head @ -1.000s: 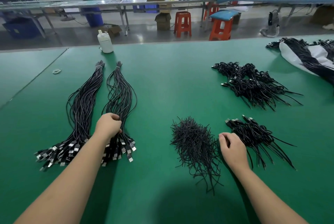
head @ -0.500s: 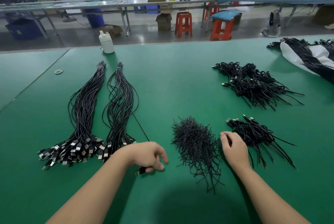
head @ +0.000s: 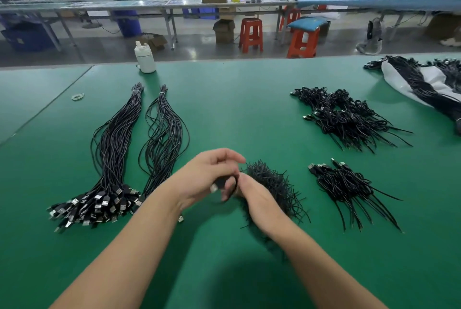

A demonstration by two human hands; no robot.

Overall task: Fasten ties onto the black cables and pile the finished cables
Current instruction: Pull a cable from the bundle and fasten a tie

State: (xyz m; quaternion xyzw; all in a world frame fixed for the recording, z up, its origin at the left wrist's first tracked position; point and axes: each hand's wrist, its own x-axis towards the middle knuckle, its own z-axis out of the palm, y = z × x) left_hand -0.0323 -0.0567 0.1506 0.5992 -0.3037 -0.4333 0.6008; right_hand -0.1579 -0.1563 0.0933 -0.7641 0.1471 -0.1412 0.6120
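Left hand point(head: 207, 176) and right hand point(head: 252, 196) meeting near centre of green table point(head: 237, 109), fingers of both curled round one black cable point(head: 224, 184), blurred. Tie heap point(head: 272, 184) just right, behind right hand. Untied bundles point(head: 112, 159) left; finished pile point(head: 344, 186) right.

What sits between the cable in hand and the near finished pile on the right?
Only the heap of loose ties, directly right of the hands. The left hand holds the cable; the near pile lies beyond the ties on bare mat.
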